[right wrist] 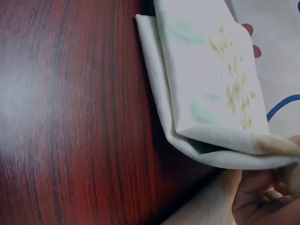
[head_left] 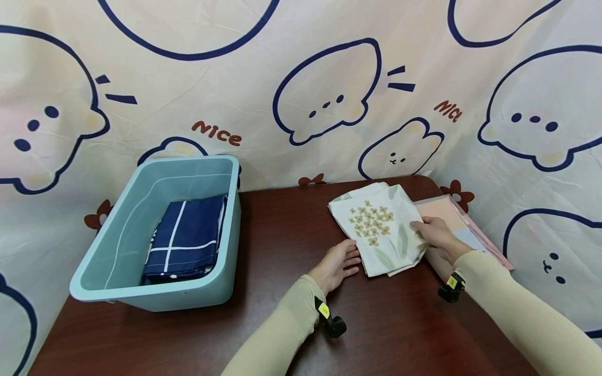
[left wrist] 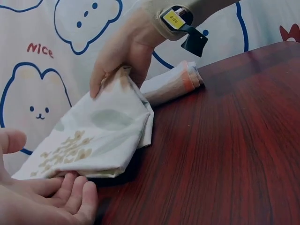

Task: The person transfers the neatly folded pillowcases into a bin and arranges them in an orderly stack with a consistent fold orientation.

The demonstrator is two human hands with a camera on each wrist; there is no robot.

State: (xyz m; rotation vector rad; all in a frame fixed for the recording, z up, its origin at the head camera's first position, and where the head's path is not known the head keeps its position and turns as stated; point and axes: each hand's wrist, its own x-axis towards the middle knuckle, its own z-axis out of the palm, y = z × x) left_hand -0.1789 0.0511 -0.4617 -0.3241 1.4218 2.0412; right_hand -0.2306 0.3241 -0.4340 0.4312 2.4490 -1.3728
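Note:
A folded white cloth (head_left: 376,230) with tan flowers and pale green leaves is partly lifted off the table. My right hand (head_left: 437,235) pinches its right edge between thumb and fingers, which the right wrist view shows at the lower right. At the cloth's near left edge is my left hand (head_left: 335,265), palm turned inward. In the left wrist view its loosely extended fingers (left wrist: 75,192) lie against the cloth's lower edge, the tips partly beneath it. Under and behind the right hand lies a folded peach, pink and grey cloth (head_left: 453,219), partly hidden.
On the left of the dark red wood-grain table (head_left: 277,313) stands a light blue plastic bin (head_left: 230,230). Inside it lies a folded navy cloth (head_left: 188,230) with white lines. A patterned curtain (head_left: 263,94) hangs behind the table and along its right side.

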